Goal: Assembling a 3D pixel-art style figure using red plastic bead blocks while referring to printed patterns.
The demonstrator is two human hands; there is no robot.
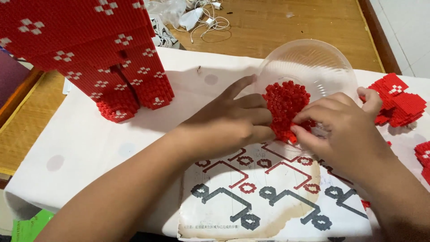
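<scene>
Red block slab [285,107], small studded bricks stacked into a rough lump, sits between my two hands, just at the near rim of the clear plastic bowl [313,58]. My left hand [233,123] backs it from the left, fingers flat and extended against its side, not curled round it. My right hand [340,130] pinches its lower right corner, thumb and forefinger closed on the edge bricks.

Risks as I judge them: pinch is only on a corner, so pressing hard could snap off a layer or pop loose bricks onto the printed diagram sheet [264,197] below. The slab could also tip back into the bowl, which looks light enough to skid on the white cloth [89,143].

Further out: big red block model with white flower marks [89,49] stands at far left, well apart; smaller red block pieces [398,103] lie right, near my right wrist, easy to knock. White cables [206,20] on wooden table behind.
</scene>
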